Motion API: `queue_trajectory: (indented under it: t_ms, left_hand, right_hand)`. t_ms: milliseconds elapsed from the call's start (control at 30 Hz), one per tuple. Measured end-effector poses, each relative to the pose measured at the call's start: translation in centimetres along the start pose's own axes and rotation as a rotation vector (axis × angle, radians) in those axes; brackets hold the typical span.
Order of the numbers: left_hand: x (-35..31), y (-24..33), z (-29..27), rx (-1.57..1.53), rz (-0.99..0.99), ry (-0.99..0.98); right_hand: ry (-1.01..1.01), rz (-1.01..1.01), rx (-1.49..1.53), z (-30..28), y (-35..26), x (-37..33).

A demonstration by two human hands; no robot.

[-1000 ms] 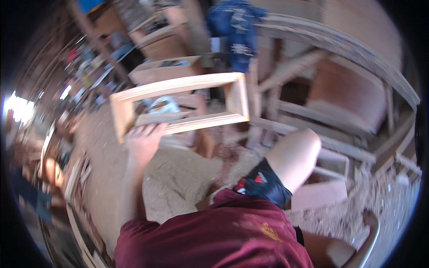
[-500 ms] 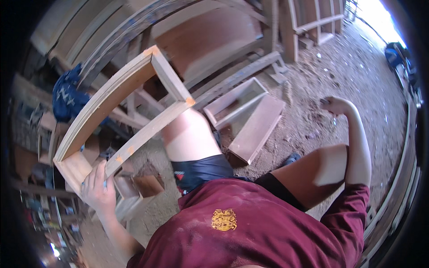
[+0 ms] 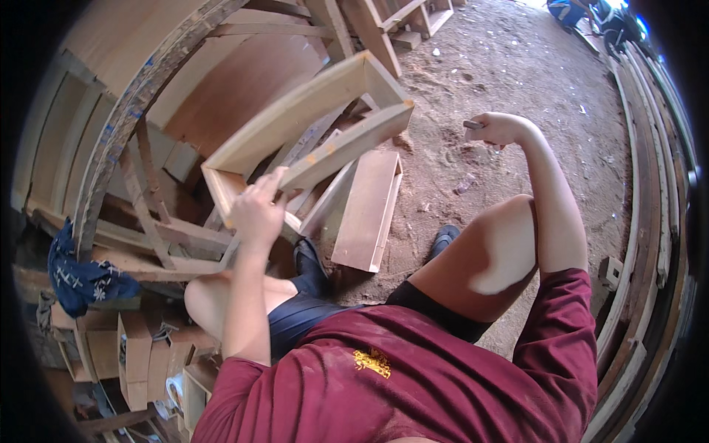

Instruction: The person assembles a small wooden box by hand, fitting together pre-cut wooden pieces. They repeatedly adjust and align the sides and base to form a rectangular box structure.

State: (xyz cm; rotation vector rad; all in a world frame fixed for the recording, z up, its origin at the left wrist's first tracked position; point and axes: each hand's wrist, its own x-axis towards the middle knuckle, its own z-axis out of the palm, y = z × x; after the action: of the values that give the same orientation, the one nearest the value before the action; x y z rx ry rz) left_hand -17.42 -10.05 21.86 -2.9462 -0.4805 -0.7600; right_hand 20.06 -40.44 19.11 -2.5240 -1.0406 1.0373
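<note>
My left hand (image 3: 258,210) is closed round the near corner of an open rectangular wooden frame (image 3: 351,142), like a drawer without a bottom. The frame is raised and tilted in front of me, with orange-brown patches at its corners and along one rail. Out to the right over the ground, my right hand (image 3: 502,129) is closed on a small dark piece (image 3: 473,125) whose kind I cannot make out. Below the held frame, a wooden box (image 3: 367,210) rests on the ground beside another open frame, partly hidden.
A rough wooden bench (image 3: 111,136) with leaning boards stands at the left. A dark blue patterned cloth (image 3: 77,273) hangs near small wooden boxes (image 3: 136,362). Long planks (image 3: 639,192) lie along the right edge. A slatted wooden piece (image 3: 402,18) stands at the top.
My left hand has swung the wooden frame to the right and tilted it, so its inner sides show more. The view has turned rightward. My right hand still holds the small dark piece.
</note>
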Motion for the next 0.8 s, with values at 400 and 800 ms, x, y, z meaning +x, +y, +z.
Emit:
queue_trajectory:
  t_ms: [400, 800]
  left_hand:
    - [-9.9, 1.0, 18.7, -0.151, -0.248, -0.334]
    - [-6.9, -0.4, 16.8, -0.486, -0.294, -0.534]
  right_hand:
    - [0.018, -0.161, -0.021, 1.1, 2.8, 1.0]
    - [0.019, -0.441, -0.368, 7.6, -13.6, 4.9]
